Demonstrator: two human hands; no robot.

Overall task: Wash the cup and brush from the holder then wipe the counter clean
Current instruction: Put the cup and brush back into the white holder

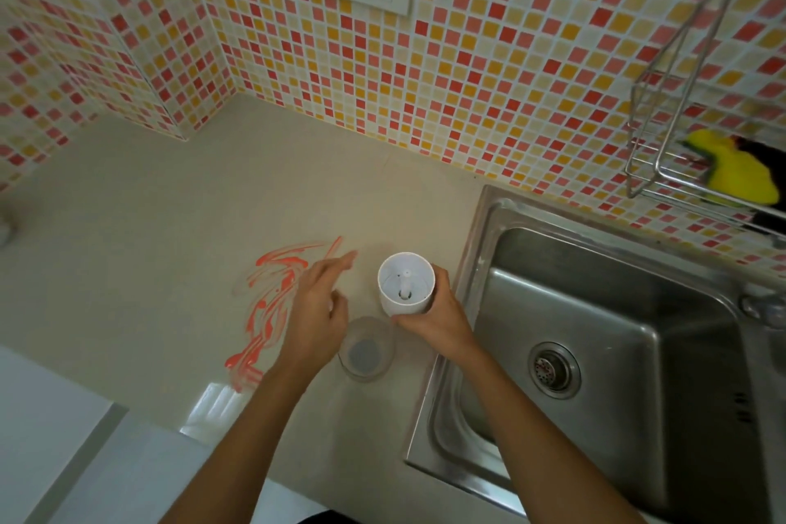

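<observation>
My right hand (429,311) wraps the white plastic cylindrical holder (406,283), steadying it; the brush (404,283) stands inside. My left hand (317,302), fingers spread, hovers beside; the clear cup (365,351) sits just below my grip.

no legible text, labels, brands, numbers or signs anywhere

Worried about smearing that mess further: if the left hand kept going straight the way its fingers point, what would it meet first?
The left hand points up and right, past the top of the red smear. Beyond its fingertips lies bare counter, then probably the tiled wall; its height above the counter is unclear.
</observation>
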